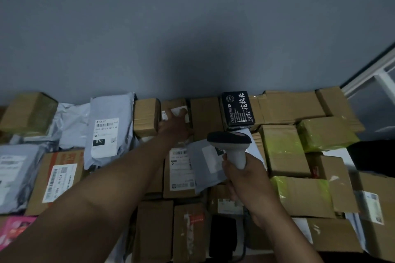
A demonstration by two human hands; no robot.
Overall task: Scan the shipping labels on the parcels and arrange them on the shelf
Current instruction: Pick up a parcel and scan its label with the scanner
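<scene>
My left hand (174,126) reaches far forward and grips a small brown cardboard parcel (174,105) with a white label, standing in the back row against the grey wall. My right hand (243,174) is closed around the pale handle of a barcode scanner (229,140), whose dark head points left over the pile. Under the scanner lie a brown box with a white shipping label (180,168) and a grey mailer bag (208,162).
Parcels cover the whole surface: grey poly bags (108,130) at the left, a box with an orange print (56,179), a black box with white lettering (238,109), boxes wrapped in yellow-green tape (282,147), a pink packet (15,230). A white frame (376,70) stands at the right.
</scene>
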